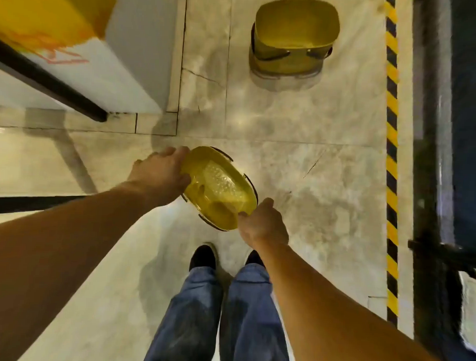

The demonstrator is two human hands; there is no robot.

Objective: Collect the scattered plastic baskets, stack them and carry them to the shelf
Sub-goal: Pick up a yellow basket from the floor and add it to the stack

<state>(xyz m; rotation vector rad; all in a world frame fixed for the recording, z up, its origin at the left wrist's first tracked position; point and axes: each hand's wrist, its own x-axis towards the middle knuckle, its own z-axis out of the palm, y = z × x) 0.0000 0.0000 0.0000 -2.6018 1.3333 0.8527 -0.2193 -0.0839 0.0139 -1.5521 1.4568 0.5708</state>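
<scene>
Two-hand carry, one basket in hand, another ahead.
Left hand point(161, 169) and right hand point(262, 224) each clamp opposite rims of the yellow basket point(220, 187) at frame centre, probably to keep it level for stacking; second basket point(293, 36) sits on the floor point(313, 156), upper right.

Yellow basket point(220, 189) tilted, basket stack point(291, 40) beyond

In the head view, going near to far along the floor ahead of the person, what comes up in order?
Shoes → right hand → held yellow basket, gripped at its rim by both hands → bare stretch of tiled floor → stack of yellow baskets standing on the floor.
</scene>
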